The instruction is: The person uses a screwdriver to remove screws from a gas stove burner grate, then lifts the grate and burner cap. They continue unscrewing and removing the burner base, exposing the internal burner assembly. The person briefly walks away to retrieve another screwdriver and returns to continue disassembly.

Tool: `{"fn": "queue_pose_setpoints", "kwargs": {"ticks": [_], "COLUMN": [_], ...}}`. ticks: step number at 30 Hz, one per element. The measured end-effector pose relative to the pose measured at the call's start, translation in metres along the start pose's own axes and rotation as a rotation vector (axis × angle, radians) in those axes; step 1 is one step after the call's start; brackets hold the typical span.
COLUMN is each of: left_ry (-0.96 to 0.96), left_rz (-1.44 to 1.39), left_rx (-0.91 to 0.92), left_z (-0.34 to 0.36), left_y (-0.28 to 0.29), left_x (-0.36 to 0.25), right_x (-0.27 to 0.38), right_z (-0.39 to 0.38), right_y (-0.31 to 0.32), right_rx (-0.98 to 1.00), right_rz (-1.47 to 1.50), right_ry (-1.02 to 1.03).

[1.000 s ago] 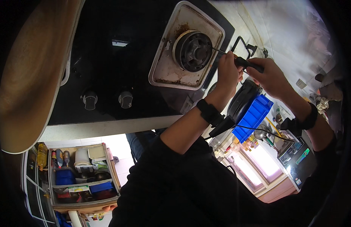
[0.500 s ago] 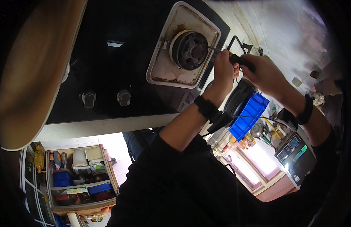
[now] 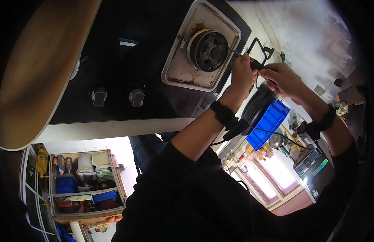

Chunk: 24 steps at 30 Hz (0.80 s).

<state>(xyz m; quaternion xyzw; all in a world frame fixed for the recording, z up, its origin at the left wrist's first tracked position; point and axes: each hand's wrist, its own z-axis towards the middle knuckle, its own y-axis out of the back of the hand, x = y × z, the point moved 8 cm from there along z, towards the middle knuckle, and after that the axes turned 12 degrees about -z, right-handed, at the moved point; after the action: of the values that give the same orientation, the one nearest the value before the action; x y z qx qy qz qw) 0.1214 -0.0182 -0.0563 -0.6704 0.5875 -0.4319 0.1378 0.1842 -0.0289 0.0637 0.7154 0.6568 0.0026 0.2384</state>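
My left hand [image 3: 242, 76] is closed around the front of a screwdriver [image 3: 257, 65] with a black handle and thin metal shaft. My right hand [image 3: 283, 79] grips its handle, thumb along it. The shaft points up-left to the side of a black gas burner cap [image 3: 211, 51], which sits in a stained square drip tray [image 3: 182, 76] on a black glass cooktop [image 3: 122, 64]. Whether the tip touches the burner I cannot tell. A black pan support [image 3: 269, 51] lies just beyond my hands at the right.
A tan rounded object [image 3: 34, 60] fills the left edge. Two knobs [image 3: 136, 97] sit at the cooktop's front. Right of my left forearm are a black pan [image 3: 257, 103], a blue tray [image 3: 267, 125] and a cable. An open shelf unit with bottles [image 3: 84, 213] stands lower left.
My right hand has turned slightly on the screwdriver handle, its thumb and fingers now covering more of it. My left hand stays closed near the burner. The view has shifted slightly.
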Motion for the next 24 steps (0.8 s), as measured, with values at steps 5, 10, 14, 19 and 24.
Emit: {"fn": "queue_pose_setpoints", "kwargs": {"ticks": [5, 10, 14, 19, 24], "left_ry": [0.027, 0.023, 0.011, 0.010, 0.011], "left_rz": [-0.053, -0.089, -0.114, -0.235, -0.232], "left_rx": [-0.024, -0.051, -0.027, 0.019, -0.018], "left_z": [0.001, -0.003, 0.000, 0.009, 0.005], "left_y": [-0.003, -0.003, -0.004, -0.011, -0.009], "left_x": [0.001, 0.001, 0.003, 0.006, 0.005], "right_x": [0.016, 0.023, 0.037, 0.061, 0.063], "right_z": [-0.002, -0.007, -0.015, -0.032, -0.035], "right_y": [0.007, 0.007, 0.008, 0.005, -0.003], "right_rx": [-0.144, -0.254, -0.356, -0.577, -0.599], "right_rz": [-0.307, -0.479, -0.635, -1.181, -1.291], "right_ry": [0.127, 0.249, 0.376, 0.548, 0.513]}}
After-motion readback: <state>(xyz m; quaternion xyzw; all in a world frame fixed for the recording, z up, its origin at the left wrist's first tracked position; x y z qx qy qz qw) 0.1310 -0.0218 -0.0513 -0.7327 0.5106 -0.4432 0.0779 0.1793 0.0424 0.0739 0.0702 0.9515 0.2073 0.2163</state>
